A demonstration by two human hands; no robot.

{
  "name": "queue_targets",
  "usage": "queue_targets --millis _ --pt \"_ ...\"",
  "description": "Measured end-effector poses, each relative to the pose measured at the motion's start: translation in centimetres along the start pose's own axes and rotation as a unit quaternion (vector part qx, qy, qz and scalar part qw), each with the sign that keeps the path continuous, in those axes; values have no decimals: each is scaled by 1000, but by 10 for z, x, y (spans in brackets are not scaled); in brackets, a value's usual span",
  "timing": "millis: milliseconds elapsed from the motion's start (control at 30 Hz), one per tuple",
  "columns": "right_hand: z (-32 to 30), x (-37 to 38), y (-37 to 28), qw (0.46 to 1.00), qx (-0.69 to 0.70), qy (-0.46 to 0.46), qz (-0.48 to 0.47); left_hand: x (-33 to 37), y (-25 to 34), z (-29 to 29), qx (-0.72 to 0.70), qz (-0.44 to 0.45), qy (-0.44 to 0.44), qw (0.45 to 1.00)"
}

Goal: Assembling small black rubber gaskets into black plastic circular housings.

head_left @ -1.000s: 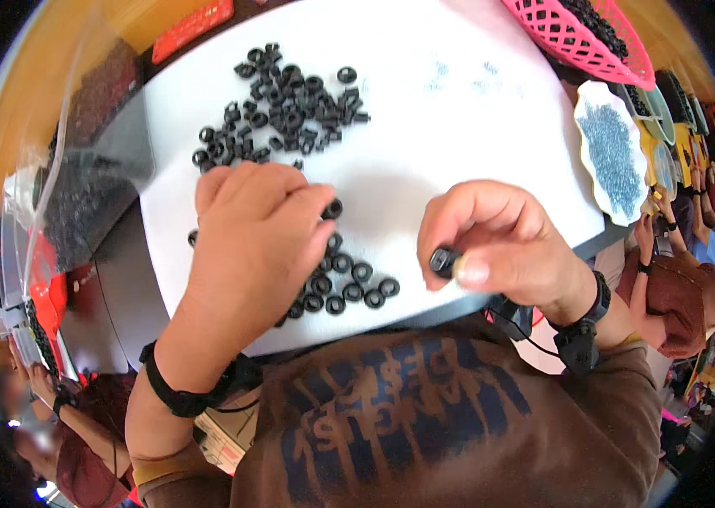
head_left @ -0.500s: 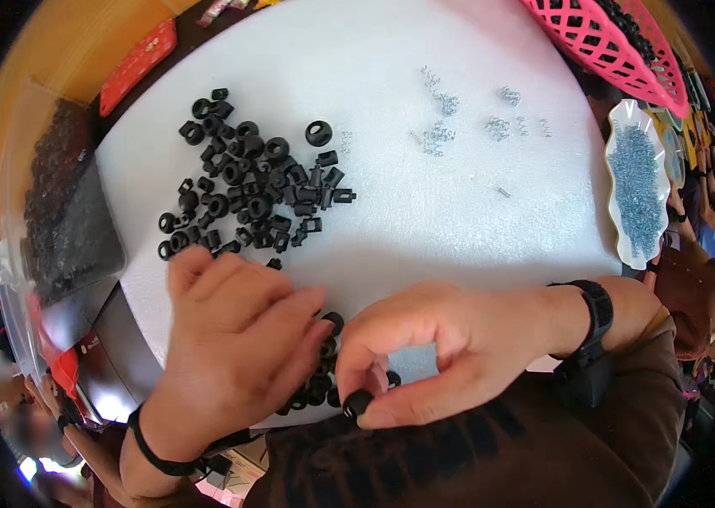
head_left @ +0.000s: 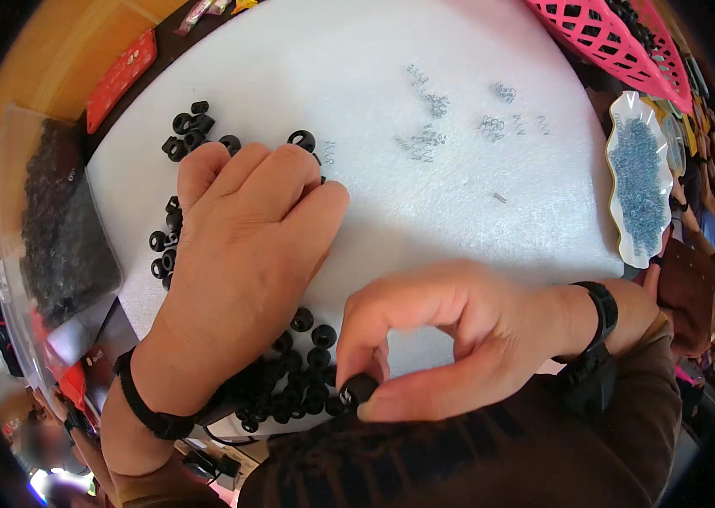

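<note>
Between the thumb and fingers of my right hand point(head_left: 451, 339) is a small black cap-like plastic part point(head_left: 359, 389), held near the table's front edge. My left hand point(head_left: 247, 229) reaches over the far-left pile of small black plastic parts point(head_left: 197, 123), with its fingers bent downward and the tips hidden. Much of that pile lies beneath it. A second group of round black parts point(head_left: 291, 361) sits at the near edge, between my two wrists. Small metal coil springs point(head_left: 491, 127) lie scattered in loose clusters on the far right of the white tabletop point(head_left: 408, 237).
A scalloped white dish point(head_left: 620, 212) full of springs stands at the right edge. Behind it is a pink lattice basket point(head_left: 582, 25) with black parts. On the left stand a clear plastic container point(head_left: 108, 229) of dark parts and a flat red object point(head_left: 121, 80).
My left hand has moved away from the near edge, up over the far-left pile, uncovering more of the near group. My right hand stays nearly in place, still pinching the black part.
</note>
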State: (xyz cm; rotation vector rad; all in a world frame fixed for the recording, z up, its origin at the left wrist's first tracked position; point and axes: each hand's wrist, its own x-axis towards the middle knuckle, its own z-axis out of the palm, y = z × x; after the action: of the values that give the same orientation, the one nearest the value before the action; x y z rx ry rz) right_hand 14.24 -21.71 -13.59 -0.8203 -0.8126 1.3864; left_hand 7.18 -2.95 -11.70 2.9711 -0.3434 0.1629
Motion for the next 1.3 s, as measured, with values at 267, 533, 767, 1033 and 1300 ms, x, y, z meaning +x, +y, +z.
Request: queue_targets --millis 267,533,767,1033,1300 --pt "-1 3 -3 997 4 72 -34 -48 13 -37 -255 -149 85 951" --pt "32 26 -15 996 41 77 3 -101 18 -65 -408 -227 124 876" --pt "58 69 -15 992 -57 66 -87 -120 12 -69 -564 -267 212 752" --pt "65 90 -17 993 -44 63 -89 -117 -14 -72 -424 -167 274 847" --pt "54 90 -11 981 -98 94 -139 -105 -20 -72 -349 -134 254 892"
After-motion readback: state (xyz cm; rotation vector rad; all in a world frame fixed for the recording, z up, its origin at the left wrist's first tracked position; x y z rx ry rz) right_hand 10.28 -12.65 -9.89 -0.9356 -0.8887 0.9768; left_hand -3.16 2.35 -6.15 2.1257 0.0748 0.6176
